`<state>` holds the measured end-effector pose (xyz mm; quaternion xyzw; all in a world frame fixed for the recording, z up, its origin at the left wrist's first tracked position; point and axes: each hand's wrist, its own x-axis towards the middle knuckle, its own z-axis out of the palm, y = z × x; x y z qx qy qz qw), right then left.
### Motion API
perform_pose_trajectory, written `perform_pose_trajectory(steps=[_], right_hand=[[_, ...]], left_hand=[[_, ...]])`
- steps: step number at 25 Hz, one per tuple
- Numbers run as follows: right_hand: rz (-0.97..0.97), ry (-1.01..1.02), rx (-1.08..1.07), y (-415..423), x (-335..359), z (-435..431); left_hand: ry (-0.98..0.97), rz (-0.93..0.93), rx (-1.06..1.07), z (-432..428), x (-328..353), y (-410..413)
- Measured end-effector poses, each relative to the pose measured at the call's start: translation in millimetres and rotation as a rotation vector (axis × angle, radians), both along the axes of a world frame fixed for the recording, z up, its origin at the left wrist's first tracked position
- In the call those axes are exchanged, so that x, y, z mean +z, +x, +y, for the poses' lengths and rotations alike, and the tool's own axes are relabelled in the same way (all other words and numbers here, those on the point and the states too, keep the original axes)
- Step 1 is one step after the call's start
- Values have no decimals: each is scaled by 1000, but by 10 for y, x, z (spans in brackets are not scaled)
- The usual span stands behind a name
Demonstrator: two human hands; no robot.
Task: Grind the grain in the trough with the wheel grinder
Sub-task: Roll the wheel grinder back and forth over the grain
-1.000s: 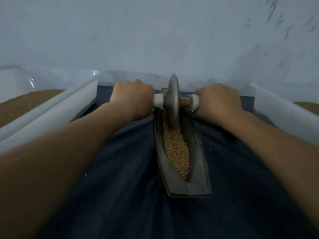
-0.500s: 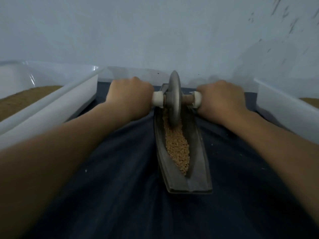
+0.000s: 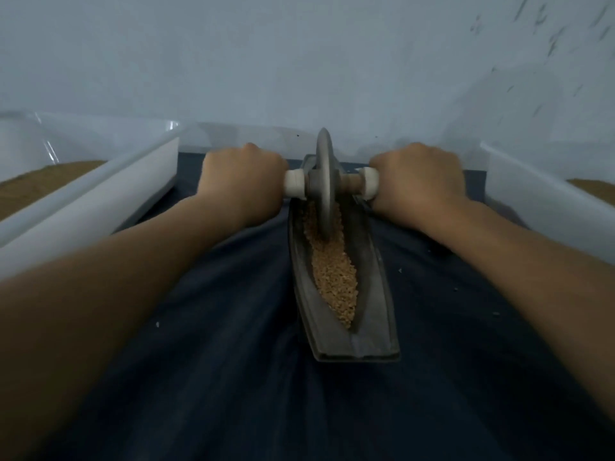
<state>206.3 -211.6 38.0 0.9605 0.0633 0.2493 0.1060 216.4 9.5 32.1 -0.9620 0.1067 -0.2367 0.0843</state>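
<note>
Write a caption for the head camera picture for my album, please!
Left hand and right hand grip the wheel grinder by its handles, disc upright in the grain in the trough.

A dark, boat-shaped metal trough [image 3: 374, 287] is lying lengthwise on dark cloth [image 3: 233, 327]. Tan grain [image 3: 336, 277] is filling its narrow channel. The wheel grinder [image 3: 324, 181], a grey disc on an axle with white collars, is standing upright near the far end, its rim sinking into the grain.
</note>
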Motion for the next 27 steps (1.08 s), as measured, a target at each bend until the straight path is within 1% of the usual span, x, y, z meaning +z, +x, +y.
perform_pose_trajectory(steps=[2, 3, 4, 5, 7, 8, 10, 13, 14, 15, 16, 18, 20, 21, 22, 23, 25, 27], right_hand=[[52, 10, -16, 13, 54, -3], [19, -27, 12, -82, 30, -42], [-52, -72, 50, -210, -41, -90], [-146, -96, 92, -337, -128, -151], [-255, -28, 168, -539, -273, -242], [-250, 19, 177, -516, -325, -273], [-197, 44, 103, -311, -308, -234], [26, 144, 10, 16, -80, -52], [79, 171, -7, 61, -42, -34], [93, 160, -11, 43, -26, -39], [44, 111, 15, -44, -51, -68], [-157, -26, 127, -299, -229, -205], [-289, -33, 206, -508, -355, -351], [-291, -2, 224, -478, -365, -387], [-262, 21, 201, -398, -344, -358], [-195, 42, 137, -290, -314, -283], [-26, 133, 8, -57, -211, -123], [45, 164, -41, 65, -159, -69]], left_hand=[[-9, 61, 16, -34, 41, 53], [-3, 56, -8, 25, 3, -22], [8, 4, -52, 111, -65, -147], [39, -97, -109, 185, -131, -279], [89, -256, -174, 251, -145, -411], [120, -281, -174, 233, -99, -360], [195, -205, -104, 111, -44, -200], [121, -59, -34, -106, 140, 92], [106, -23, -18, -135, 196, 139], [107, 5, -16, -124, 215, 107], [113, 6, -38, -63, 176, 19], [121, -102, -157, 103, -15, -222], [144, -173, -197, 211, -105, -403], [146, -202, -183, 212, -75, -370], [173, -198, -151, 178, -65, -316], [201, -195, -102, 109, -53, -250], [189, -179, -50, -72, 58, -67], [173, -131, -35, -147, 134, 66]])
